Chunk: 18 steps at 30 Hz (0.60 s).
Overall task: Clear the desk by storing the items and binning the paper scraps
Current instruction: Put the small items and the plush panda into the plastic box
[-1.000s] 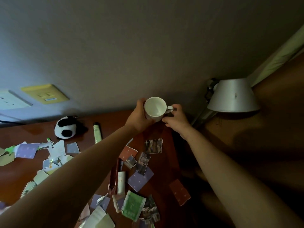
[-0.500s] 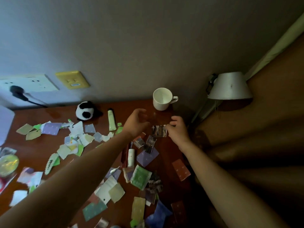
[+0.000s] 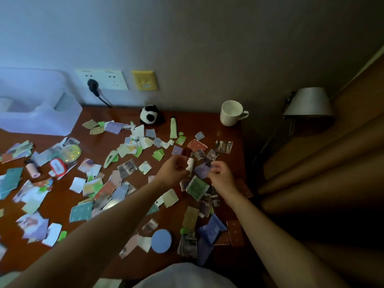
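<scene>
Torn paper scraps (image 3: pixel 126 169) in many colours lie all over the brown desk (image 3: pixel 226 136). My left hand (image 3: pixel 173 170) hovers over the right part of the desk with loosely curled fingers and holds nothing. A small white tube (image 3: pixel 190 164) lies just right of its fingers. My right hand (image 3: pixel 221 176) is beside it, fingers relaxed, its fingertips at the edge of a purple scrap (image 3: pixel 202 171). A white mug (image 3: pixel 231 113) stands upright at the desk's back right corner, apart from both hands.
A white storage box (image 3: pixel 35 113) stands at the back left. A panda plush (image 3: pixel 148 117) and a pale green tube (image 3: pixel 173 127) lie near the wall. A round blue disc (image 3: pixel 161 241), a blue packet (image 3: pixel 212 229) and a pink roll (image 3: pixel 33 170) lie among the scraps. A lamp (image 3: pixel 309 102) hangs right of the desk.
Both hands set the mug down at the back right corner, let go of it and drew back toward me over the scraps. The view tilted down and left.
</scene>
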Tool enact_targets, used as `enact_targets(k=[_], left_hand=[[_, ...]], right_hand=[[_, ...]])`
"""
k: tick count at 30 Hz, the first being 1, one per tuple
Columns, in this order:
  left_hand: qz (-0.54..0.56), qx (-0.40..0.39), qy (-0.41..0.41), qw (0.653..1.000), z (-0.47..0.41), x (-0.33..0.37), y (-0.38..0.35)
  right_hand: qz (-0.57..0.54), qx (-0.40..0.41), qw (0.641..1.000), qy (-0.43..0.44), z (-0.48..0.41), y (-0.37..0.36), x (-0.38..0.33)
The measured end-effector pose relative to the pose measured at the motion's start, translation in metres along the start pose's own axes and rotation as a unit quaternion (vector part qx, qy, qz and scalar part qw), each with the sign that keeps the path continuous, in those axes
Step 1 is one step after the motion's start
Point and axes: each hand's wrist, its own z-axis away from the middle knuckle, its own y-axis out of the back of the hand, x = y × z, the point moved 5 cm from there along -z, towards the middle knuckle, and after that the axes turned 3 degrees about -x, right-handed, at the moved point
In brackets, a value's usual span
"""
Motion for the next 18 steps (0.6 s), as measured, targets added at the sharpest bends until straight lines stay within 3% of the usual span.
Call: enact_targets(k=[5, 10, 18], left_hand=[[-0.022, 0.013, 0.020, 0.999, 0.039, -0.029, 0.001], [-0.017, -0.023, 0.048, 0.998, 0.079, -0.064, -0.007], [-0.239, -0.105, -0.048, 0.964, 0.124, -0.094, -0.023]], right_hand=[[0.027, -0.031, 0.999, 0.011, 0.024, -0.020, 0.015], [0.025, -0.030, 0.999, 0.007, 0.050, -0.040, 0.036], [0.130, -0.018, 0.991, 0.037, 0.098, -0.068, 0.072]])
